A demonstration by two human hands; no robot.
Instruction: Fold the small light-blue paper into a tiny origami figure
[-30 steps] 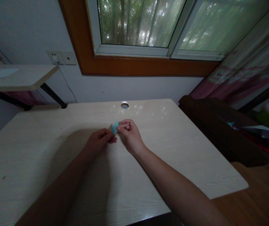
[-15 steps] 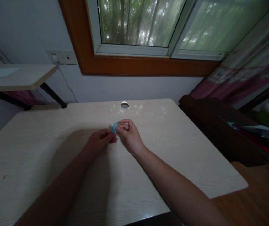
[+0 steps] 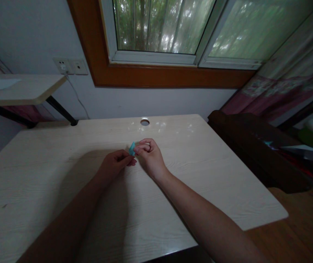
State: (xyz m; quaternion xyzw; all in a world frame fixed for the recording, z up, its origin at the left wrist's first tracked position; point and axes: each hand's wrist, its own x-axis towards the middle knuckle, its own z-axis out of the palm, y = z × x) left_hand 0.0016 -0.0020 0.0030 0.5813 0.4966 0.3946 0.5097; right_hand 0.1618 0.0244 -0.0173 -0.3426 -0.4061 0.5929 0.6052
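A small light-blue folded piece (image 3: 131,148), which looks like paper, is held between my two hands above the pale wooden desk (image 3: 167,212). My left hand (image 3: 119,160) pinches its lower end between thumb and fingers. From the right, the thumb and index finger of my right hand (image 3: 150,155) close on its side, while the other fingers curl above. Fingertips cover part of the piece, so its full shape cannot be made out.
A round cable hole (image 3: 144,122) lies near the desk's back edge. At the left rear stands a raised shelf (image 3: 22,95) on black legs. Beyond the desk are a wall socket (image 3: 71,67) with a white cord and a window (image 3: 161,29). Dark furniture (image 3: 249,146) borders the right.
The upper part of the light-blue piece has shifted slightly left and looks broader. Both hands keep nearly the same place and grip.
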